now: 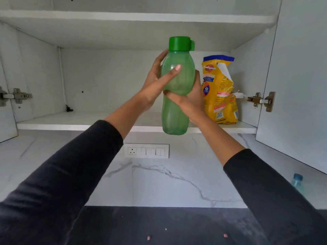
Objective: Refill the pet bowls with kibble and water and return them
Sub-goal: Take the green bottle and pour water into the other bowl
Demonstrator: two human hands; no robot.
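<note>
Head view, one frame. Green water bottle: translucent plastic, upright, darker green flip cap closed on top; held in the air in front of the open wall cabinet, its base level with the front edge of the lower shelf and not resting on it. Left hand: grasping the bottle's upper body from the left, thumb laid across the front, fingers round the far side. Right hand: grasping the bottle's waist from the right, fingers curled round the front below the left thumb. Both arms in dark long sleeves, raised from the bottom corners of the frame. Kibble bag: yellow with a blue top band, crumpled and opened at the top, standing on the lower shelf just right of and behind the bottle, near the right cabinet wall. Upper shelf: white, above. Cabinet doors: both swung open, metal hinges visible on either side. Switch panel: white, one socket and several switches, set in the marble-patterned wall below the cabinet. Small clear bottle: blue cap, at the right edge under the open door. Bench: dark surface along the bottom. Pet bowls: none in view.
</note>
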